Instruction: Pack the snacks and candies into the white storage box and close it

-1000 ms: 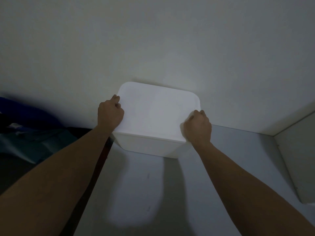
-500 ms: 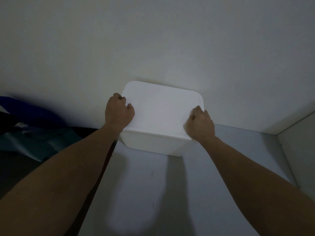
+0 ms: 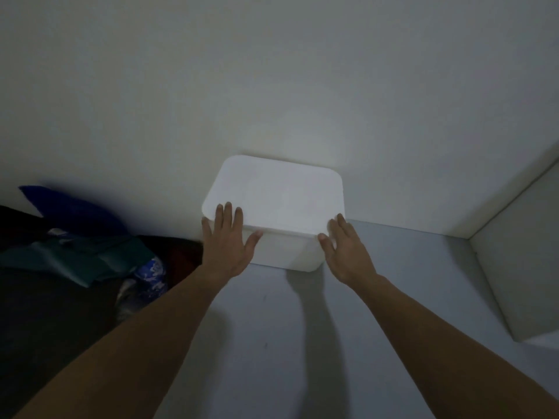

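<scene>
The white storage box (image 3: 282, 252) stands on a grey surface, pushed back against the white wall, with its flat white lid (image 3: 278, 195) on top. My left hand (image 3: 228, 240) lies flat with spread fingers at the box's near left corner, fingertips resting on the lid edge. At the near right corner my right hand (image 3: 343, 246) is spread the same way, its fingers against the lid's rim. No snacks or candies are visible; the box's inside is hidden by the lid.
The grey surface (image 3: 272, 343) runs toward me. A white side panel (image 3: 526, 267) closes it off on the right. To the left, lower down, lies a dark heap of blue and teal cloth (image 3: 78, 246) and a patterned blue bag (image 3: 148, 273).
Both hands were gripping the lid's sides; now they have opened flat and slid back to the near corners. The box sits slightly farther back toward the wall.
</scene>
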A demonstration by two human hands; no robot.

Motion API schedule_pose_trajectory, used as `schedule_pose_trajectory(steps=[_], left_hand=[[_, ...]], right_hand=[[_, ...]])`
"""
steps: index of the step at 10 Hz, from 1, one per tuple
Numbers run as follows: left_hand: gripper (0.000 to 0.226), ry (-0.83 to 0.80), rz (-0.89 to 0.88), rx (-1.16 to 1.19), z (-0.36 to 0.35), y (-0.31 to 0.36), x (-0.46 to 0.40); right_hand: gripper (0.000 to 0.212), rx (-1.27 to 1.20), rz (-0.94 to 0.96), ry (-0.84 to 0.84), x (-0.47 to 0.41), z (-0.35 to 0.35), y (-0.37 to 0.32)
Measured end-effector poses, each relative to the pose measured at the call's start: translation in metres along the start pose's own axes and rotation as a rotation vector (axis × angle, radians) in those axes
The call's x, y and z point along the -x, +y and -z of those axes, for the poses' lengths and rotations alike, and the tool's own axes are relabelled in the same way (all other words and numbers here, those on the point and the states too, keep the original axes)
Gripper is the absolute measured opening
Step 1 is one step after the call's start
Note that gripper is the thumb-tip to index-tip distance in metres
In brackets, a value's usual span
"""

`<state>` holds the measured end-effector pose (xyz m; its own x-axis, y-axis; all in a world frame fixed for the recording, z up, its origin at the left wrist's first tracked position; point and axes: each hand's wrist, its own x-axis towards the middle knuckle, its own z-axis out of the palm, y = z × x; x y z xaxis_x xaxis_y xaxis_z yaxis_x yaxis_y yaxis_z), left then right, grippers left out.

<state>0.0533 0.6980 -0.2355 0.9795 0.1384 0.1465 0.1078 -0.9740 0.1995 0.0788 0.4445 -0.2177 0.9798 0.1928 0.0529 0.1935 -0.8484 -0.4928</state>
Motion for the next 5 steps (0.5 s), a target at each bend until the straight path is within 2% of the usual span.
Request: schedule_pose_trajectory(steps=[2, 4, 5], left_hand=[[0.078, -0.091, 0.010, 0.066, -0.005, 0.043, 0.086], [0.075, -0.269, 0.047, 0.174, -0.024, 0.054, 0.116], [0.094, -0.386, 0.094, 0.246, -0.038, 0.050, 0.146]], right_hand=[[0.062, -0.031, -0.024, -0.068, 0.082, 0.012, 0.025], [0.061, -0.021, -0.130, -0.138, 0.112, 0.001, 0.057], [0.060, -0.035, -0.224, -0.173, 0.142, -0.011, 0.076]])
